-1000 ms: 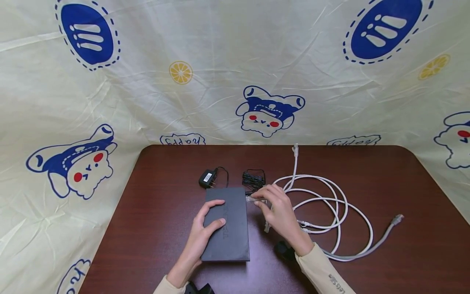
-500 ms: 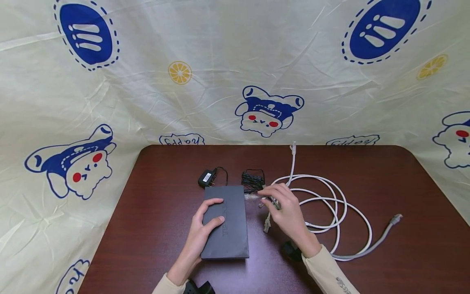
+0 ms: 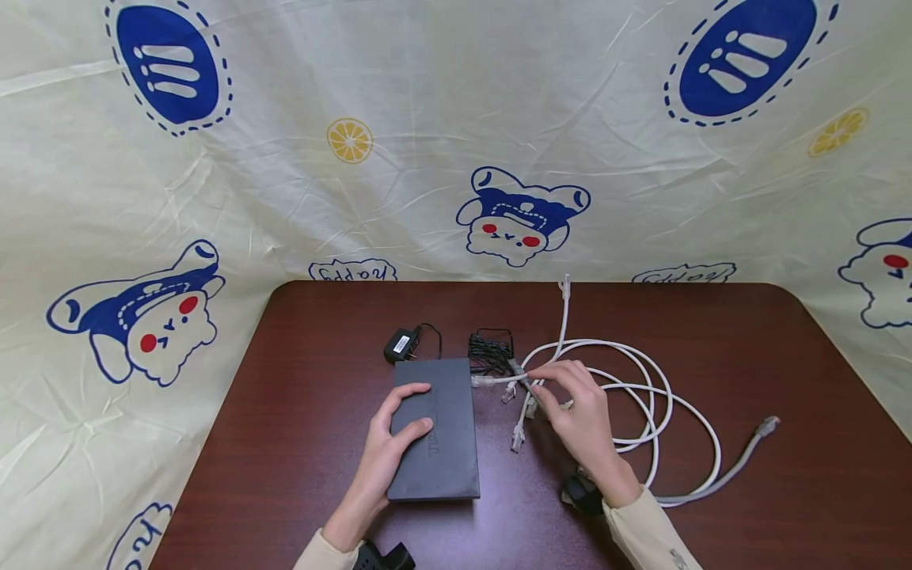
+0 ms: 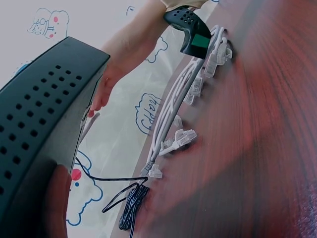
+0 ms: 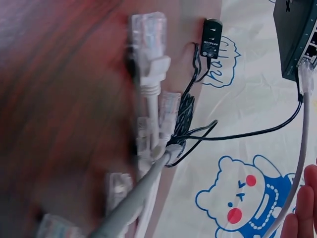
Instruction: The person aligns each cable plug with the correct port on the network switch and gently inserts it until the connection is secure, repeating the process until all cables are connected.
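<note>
In the head view my left hand (image 3: pixel 388 443) holds a dark, flat network switch (image 3: pixel 449 467) by its left side, thumb and fingers on its top. The left wrist view shows the perforated side of the switch (image 4: pixel 44 94) tilted above the table. A white network cable (image 3: pixel 499 380) has its clear plug (image 5: pixel 305 72) in a port on the right side. My right hand (image 3: pixel 584 419) pinches this cable between thumb and index finger, a little way from the plug. A thin black lead (image 5: pixel 262 133) also runs into the switch beside it.
Several loose white and grey network cables (image 3: pixel 663 380) lie coiled on the right of the brown table (image 3: pixel 313 412), their clear plugs (image 4: pixel 181 138) near the switch. A black power adapter (image 3: pixel 402 346) and a bundled black cord (image 3: pixel 490 348) lie behind.
My right hand has moved right, away from the switch and along the cable, leaving the plug in view at the port. The left hand and switch have shifted only slightly.
</note>
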A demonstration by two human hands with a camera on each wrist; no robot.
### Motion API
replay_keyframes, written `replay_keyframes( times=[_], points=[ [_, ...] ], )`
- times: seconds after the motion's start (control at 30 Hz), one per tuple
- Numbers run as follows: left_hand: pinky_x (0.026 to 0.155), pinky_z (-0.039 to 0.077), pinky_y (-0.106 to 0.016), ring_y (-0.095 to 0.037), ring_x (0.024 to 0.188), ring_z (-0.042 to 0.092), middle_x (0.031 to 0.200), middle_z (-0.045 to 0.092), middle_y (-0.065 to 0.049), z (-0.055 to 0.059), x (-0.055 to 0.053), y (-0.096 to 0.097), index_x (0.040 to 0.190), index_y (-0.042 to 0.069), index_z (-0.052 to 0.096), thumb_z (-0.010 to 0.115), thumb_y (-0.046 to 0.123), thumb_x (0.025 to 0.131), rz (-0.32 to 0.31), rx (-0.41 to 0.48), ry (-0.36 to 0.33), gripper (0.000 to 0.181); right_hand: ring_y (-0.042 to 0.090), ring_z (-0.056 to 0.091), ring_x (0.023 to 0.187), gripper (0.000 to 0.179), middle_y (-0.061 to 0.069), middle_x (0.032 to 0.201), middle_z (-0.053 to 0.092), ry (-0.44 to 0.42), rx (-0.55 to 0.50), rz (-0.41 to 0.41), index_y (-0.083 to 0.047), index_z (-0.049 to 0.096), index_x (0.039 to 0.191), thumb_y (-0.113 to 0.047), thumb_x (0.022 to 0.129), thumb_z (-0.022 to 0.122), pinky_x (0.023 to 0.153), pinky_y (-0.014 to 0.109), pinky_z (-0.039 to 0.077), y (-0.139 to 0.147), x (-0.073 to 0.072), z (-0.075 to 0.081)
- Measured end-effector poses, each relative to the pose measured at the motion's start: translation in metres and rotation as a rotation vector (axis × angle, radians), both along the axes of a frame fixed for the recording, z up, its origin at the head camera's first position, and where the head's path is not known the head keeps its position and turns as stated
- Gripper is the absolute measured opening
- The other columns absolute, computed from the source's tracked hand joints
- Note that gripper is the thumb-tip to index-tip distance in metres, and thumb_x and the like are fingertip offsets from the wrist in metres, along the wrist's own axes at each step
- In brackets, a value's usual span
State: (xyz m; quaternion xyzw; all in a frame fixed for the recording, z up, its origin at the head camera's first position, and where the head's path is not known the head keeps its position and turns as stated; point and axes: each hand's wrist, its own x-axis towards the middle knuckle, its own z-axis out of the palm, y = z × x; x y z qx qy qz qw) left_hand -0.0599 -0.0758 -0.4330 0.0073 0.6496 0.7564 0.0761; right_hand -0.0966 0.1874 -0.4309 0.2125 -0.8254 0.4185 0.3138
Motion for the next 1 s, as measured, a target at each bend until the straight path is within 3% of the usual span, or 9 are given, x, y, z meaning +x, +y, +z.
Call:
replay_keyframes(
  times=[0.4,0.67,1.0],
  points=[
    [0.080,0.043,-0.041,-0.030,0.106,0.046,0.128,0.045,-0.012,-0.001,-0.001,-0.003,0.128,0.021,0.057,0.065,0.012,0.088,0.002,0.001,0.004,0.042,0.019,0.057,0.084,0.025,0.005,0.089,0.066,-0.054,-0.021,-0.040,-0.003,0.070,0.091,0.013,0.072,0.074,0.077,0.021,0.039,0.008,0.006,-0.009],
    [0.081,0.041,-0.041,-0.030,0.106,0.045,0.129,0.044,-0.011,0.000,-0.002,-0.005,0.128,0.022,0.057,0.065,0.012,0.088,0.002,0.001,0.003,0.042,0.017,0.057,0.077,0.030,0.003,0.089,0.066,-0.061,0.000,-0.062,-0.004,0.069,0.091,0.016,0.069,0.075,0.065,0.026,0.043,0.011,0.006,-0.014],
    [0.082,0.040,-0.041,-0.030,0.107,0.044,0.130,0.044,-0.012,-0.001,-0.002,-0.006,0.129,0.019,0.057,0.064,0.012,0.088,-0.001,-0.004,0.010,0.042,0.020,0.061,0.072,0.032,0.010,0.090,0.065,-0.233,0.040,-0.090,-0.001,0.067,0.095,0.016,0.068,0.075,0.063,0.029,0.049,0.011,0.007,-0.021]
  ],
)
